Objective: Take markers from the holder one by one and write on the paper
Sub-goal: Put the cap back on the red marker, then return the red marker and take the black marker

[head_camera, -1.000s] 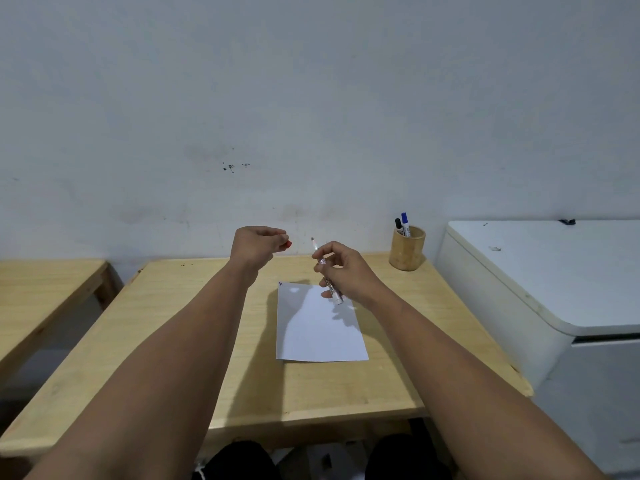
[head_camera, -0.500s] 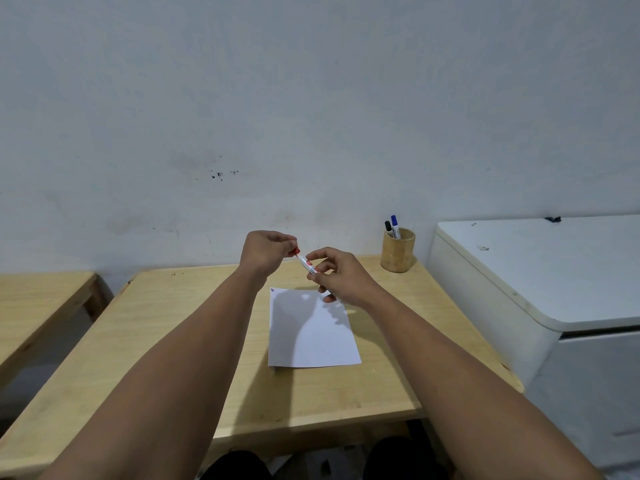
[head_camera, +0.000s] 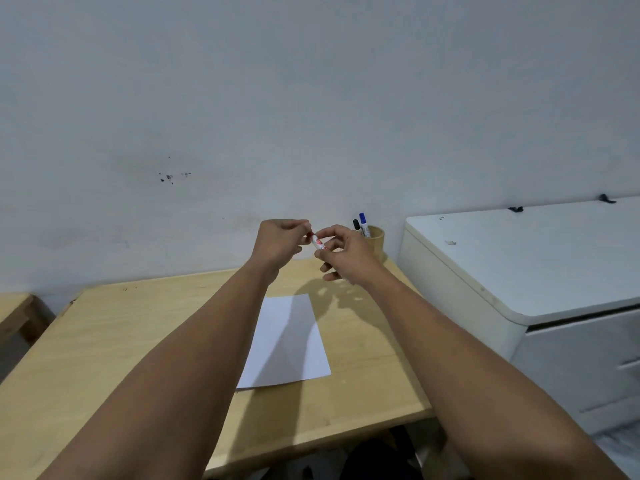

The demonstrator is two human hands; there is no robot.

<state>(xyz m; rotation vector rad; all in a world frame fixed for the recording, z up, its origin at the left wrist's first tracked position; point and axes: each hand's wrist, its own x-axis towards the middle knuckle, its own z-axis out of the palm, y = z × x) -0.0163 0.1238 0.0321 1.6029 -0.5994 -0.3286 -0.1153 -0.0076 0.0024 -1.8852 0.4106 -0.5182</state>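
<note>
Both hands are raised above the far side of the wooden table (head_camera: 104, 341). My right hand (head_camera: 343, 252) grips a white marker with red print (head_camera: 317, 242). My left hand (head_camera: 278, 242) pinches the marker's red-capped end, and the fingertips of the two hands touch there. The cap itself is almost hidden by my fingers. A white sheet of paper (head_camera: 289, 337) lies flat on the table below and in front of the hands. A round wooden holder (head_camera: 375, 242) stands at the table's far right corner with a black marker (head_camera: 356, 226) and a blue marker (head_camera: 363, 223) in it.
A white cabinet (head_camera: 519, 265) stands right of the table, close to its edge. A second wooden table (head_camera: 14, 313) shows at the far left. A plain wall rises directly behind the table.
My two hands came together: the left hand brought the red cap to the marker's tip and now pinches that end. Both hands also rose and shifted toward the holder.
</note>
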